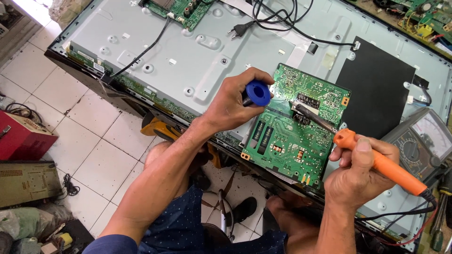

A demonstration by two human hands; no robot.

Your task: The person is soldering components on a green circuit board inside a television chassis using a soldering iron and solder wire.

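My left hand (235, 101) grips a blue spool of solder wire (258, 92) above the left edge of a green circuit board (292, 127). The board lies tilted on the grey metal back of a flat television panel (188, 51). My right hand (360, 174) holds an orange-handled soldering iron (376, 160); its metal tip (306, 113) rests on the board near a black connector.
A second green board (181, 9) and a black power plug with cable (240, 30) lie at the panel's top. A black sheet (376, 87) and an analog multimeter (423, 141) sit at right. Red and beige boxes (23, 160) stand on the white tiled floor at left.
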